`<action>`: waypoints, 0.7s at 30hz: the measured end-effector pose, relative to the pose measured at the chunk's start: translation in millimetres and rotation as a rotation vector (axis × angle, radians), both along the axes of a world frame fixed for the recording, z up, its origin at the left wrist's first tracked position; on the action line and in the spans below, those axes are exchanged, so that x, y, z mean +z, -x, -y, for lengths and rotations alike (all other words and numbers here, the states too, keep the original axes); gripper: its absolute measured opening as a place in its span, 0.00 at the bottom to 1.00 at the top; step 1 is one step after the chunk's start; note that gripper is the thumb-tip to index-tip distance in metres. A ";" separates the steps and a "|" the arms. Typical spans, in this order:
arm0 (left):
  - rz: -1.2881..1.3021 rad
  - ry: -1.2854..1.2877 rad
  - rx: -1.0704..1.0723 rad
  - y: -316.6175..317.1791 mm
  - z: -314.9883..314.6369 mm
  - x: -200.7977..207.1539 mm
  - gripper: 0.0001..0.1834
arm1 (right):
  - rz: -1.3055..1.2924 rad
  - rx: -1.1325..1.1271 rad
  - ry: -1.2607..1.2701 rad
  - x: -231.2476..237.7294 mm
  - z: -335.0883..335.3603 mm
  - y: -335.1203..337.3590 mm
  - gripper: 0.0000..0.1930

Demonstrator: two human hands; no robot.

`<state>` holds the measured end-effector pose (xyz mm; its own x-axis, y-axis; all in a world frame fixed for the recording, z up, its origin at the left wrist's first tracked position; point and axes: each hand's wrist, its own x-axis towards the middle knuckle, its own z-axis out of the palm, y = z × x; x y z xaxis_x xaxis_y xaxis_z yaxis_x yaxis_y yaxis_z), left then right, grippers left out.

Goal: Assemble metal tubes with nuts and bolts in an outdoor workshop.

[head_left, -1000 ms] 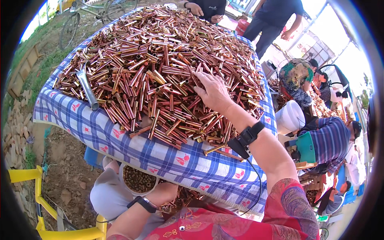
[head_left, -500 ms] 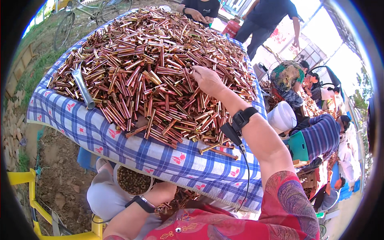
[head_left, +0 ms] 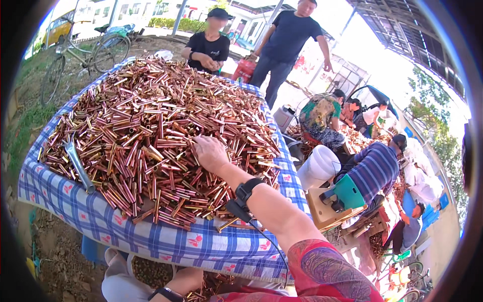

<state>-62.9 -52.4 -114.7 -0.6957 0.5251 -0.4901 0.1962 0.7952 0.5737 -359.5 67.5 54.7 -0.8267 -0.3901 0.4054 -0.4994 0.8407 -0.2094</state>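
A heaped mass of slender, copper-coloured metal tubes [head_left: 166, 110] is borne by a bench [head_left: 151, 239] draped with a blue-and-white checked cloth with pinkish-red flower motifs [head_left: 48, 194]. The right side of the heap is touched by the right hand [head_left: 210, 153], which is laid palm down with the fingers slightly bent; whether a tube is grasped beneath them cannot be told. A black strap with a cable [head_left: 246, 190] is worn on the right wrist.

The left hand [head_left: 190, 278] is held low, by the near edge of the cloth; its fingers are hidden, so their state cannot be told. Just left of it, a round white-rimmed container [head_left: 130, 262] is seen, filled with closely packed tubes whose ends are turned upward. More tubes are partly seen just right of this hand.

A thicker silver-grey metal tube [head_left: 79, 167] is leaned against the left side of the heap. Beyond the right edge of the bench, a white plastic bucket [head_left: 319, 168] is placed near a person in a striped top [head_left: 375, 168].
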 end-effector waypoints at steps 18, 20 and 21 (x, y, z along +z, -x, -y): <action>0.023 0.054 -0.077 7.4 0.4 5.1 0.23 | -0.075 -0.011 0.067 -5.8 2.8 -0.2 0.17; -0.032 0.023 -0.056 4.3 1.1 -5.9 0.25 | -0.090 -0.019 0.071 -6.4 2.9 0.4 0.16; -0.017 0.022 -0.045 4.5 0.8 -5.6 0.25 | -0.089 -0.020 0.071 -5.1 2.9 -0.1 0.16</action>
<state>-67.4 -53.3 -120.3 -0.6799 0.5455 -0.4900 0.2422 0.7978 0.5521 -359.4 64.6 49.6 -0.7935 -0.3419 0.5035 -0.5022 0.8351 -0.2245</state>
